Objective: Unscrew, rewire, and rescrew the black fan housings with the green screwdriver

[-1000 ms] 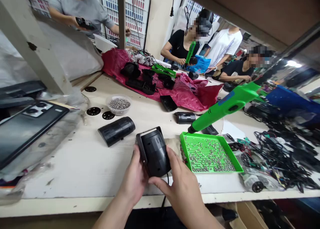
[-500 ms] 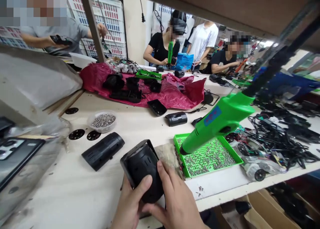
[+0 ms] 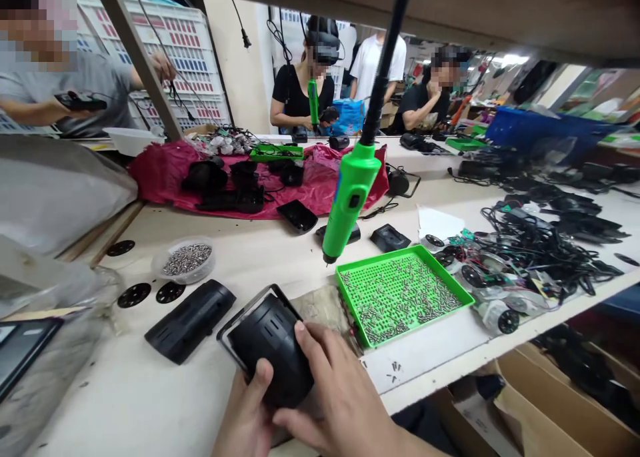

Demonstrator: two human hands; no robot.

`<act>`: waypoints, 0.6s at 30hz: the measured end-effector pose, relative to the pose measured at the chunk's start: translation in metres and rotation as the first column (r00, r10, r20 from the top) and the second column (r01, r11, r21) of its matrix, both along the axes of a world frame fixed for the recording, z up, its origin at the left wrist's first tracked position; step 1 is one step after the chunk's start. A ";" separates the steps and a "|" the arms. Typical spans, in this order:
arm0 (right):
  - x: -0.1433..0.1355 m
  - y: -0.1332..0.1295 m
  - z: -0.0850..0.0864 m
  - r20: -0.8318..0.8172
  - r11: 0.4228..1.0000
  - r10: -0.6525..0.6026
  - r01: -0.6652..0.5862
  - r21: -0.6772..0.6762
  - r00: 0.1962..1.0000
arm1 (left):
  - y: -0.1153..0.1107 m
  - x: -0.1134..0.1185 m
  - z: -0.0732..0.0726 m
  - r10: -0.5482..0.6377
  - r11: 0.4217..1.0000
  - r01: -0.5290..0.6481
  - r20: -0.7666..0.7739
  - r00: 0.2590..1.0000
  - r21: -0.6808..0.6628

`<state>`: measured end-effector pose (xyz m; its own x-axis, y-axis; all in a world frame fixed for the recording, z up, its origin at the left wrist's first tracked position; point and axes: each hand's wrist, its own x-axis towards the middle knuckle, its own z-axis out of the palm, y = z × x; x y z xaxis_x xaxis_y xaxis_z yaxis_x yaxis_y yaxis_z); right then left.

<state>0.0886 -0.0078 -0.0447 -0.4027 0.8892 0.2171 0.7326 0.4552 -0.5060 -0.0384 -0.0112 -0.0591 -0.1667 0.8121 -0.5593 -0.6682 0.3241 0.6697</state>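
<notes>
The black housing (image 3: 270, 340), a rounded plastic shell with a squarish frame at its far end, sits low in the head view at the near edge of the pale surface (image 3: 150, 390), gripped between both hands. The left hand (image 3: 245, 420) wraps it from below with the thumb pressed up against its near end, and the right hand (image 3: 333, 397) closes over its right side, fingers curled onto the top. Just left of it lies a second black shell (image 3: 190, 320), long and flat on the surface, apart from the hands. Just to the right a green tray (image 3: 403, 296) holds scattered small screws, and between the tray and the housing lies a crumpled grey rag (image 3: 320, 307). A green electric screwdriver (image 3: 350, 197) hangs on a dark cord above the tray's far left corner, tip pointing down. Farther left a clear bowl of screws (image 3: 186, 260) stands near three black discs (image 3: 134, 294). Beyond, a red cloth (image 3: 325, 187) carries more black parts, and a tangle of black cables (image 3: 540, 244) spreads on the right. Other people work on the far side of the surface.
</notes>
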 end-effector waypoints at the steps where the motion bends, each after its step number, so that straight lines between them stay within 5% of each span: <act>1: 0.000 0.000 -0.001 -0.002 1.000 0.005 -0.005 -0.005 1.000 | 0.000 -0.001 -0.001 -0.004 1.000 0.004 -0.006 1.000 0.005; 7: 0.001 -0.002 0.005 -0.024 0.998 -0.002 0.001 -0.068 1.000 | 0.003 -0.006 -0.008 -0.038 0.998 0.042 0.063 0.997 -0.055; 13: -0.001 -0.003 0.017 0.004 0.990 -0.036 0.036 -0.133 0.999 | 0.005 0.010 0.003 0.076 0.996 -0.076 -0.011 0.997 -0.050; 18: -0.001 -0.001 0.021 0.050 0.988 -0.053 0.060 -0.139 0.997 | 0.008 0.014 0.009 0.053 0.998 -0.056 -0.085 0.995 -0.034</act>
